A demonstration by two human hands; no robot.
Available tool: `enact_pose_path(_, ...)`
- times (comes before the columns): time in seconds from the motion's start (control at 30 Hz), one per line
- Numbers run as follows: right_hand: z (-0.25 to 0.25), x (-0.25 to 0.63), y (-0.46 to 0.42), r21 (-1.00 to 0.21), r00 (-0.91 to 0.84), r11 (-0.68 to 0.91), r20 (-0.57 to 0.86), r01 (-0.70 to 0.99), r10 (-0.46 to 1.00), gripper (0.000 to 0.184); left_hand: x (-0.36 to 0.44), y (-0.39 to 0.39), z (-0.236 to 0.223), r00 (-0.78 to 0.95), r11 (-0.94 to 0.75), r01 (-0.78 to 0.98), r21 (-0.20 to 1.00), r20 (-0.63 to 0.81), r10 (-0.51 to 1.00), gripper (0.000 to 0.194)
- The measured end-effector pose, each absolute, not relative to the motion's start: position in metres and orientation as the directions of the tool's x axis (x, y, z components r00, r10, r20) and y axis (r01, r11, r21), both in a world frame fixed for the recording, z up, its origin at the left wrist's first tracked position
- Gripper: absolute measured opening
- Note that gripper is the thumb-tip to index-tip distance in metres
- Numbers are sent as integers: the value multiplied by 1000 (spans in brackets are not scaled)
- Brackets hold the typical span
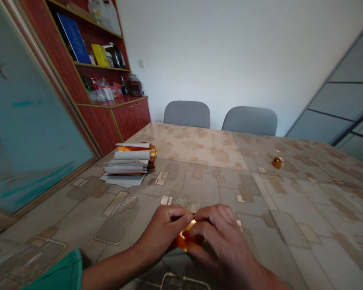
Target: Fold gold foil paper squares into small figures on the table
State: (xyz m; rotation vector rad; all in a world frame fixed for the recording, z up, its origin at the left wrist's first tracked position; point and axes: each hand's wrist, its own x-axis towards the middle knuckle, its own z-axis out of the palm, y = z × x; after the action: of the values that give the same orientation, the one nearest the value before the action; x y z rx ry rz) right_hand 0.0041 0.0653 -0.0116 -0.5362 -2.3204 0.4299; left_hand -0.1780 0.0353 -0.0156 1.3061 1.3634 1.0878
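Between my two hands, near the front of the table, is a piece of shiny gold foil paper [186,237], partly covered by the fingers. My left hand [169,225] pinches it from the left with thumb and fingers. From the right, my right hand [219,231] curls its fingers around it. Its exact shape is hidden by the hands. A stack of folded grey-white and gold paper pieces [130,163] lies on the table to the far left. Farther off at the right sits a small folded gold foil piece [277,162], apart from both hands.
The table [218,189] wears a beige patterned cloth. Two grey chairs [186,114] stand at its far side against a white wall. On the left are a red-brown shelf cabinet [130,119] holding bottles and boxes, and a frosted glass door [33,121].
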Motion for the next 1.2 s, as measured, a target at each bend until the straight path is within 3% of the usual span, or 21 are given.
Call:
enact_pose_path(0.1,-15,5,66,-625,-775,757,377,192,507,14,-181,38,-19,138,-129,517,846,67,988,39)
enact_pose_path(0.2,-23,6,66,-683,-821,699,264,212,507,24,-187,39,-18,180,-174,687,706,67,981,21)
enact_pose_path(0.33,-29,4,65,-639,-834,713,198,288,514,33,-206,32,-9,211,-205,645,736,86,974,20)
enact_pose_path(0.5,-35,-3,62,-603,-805,733,239,315,542,23,-236,6,-4,420,-294,613,733,14,908,9)
enact_pose_path(0.77,-36,-8,57,-556,-781,761,287,336,555,8,-244,-9,-24,352,-310,744,592,47,935,20)
enact_pose_path(0.93,-37,-12,56,-549,-751,757,315,355,581,10,-244,-10,-27,287,-263,782,565,48,957,20)
enact_pose_path(1.2,-48,-16,55,-561,-707,738,341,376,619,19,-242,-11,-39,274,-333,872,359,207,939,13)
